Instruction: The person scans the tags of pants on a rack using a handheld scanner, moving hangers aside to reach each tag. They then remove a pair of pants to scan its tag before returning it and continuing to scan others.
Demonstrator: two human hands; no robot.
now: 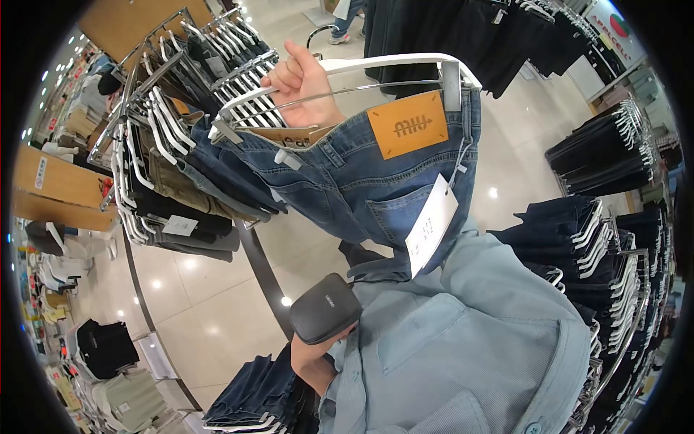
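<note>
My right hand [303,85] is closed around the white bar of a clip hanger [394,63], with one finger raised. A pair of blue jeans [318,194] hangs from the hanger's clips, waistband up. A tan patch [409,126] is on the waistband. From the side hangs a white price tag [431,228] on a string. Below the jeans, a dark rounded case [325,309] sits in front of my left forearm [314,365]. Behind that case my left hand's fingers are hidden, so its hold cannot be made out.
A metal rack [144,65] with trousers on white hangers stands to the left. More hanging jeans [246,394] are near the bottom. Dark garments on racks [600,155] line the right side. Shiny floor tiles [206,289] show between the racks. A person's legs [347,22] appear at the top.
</note>
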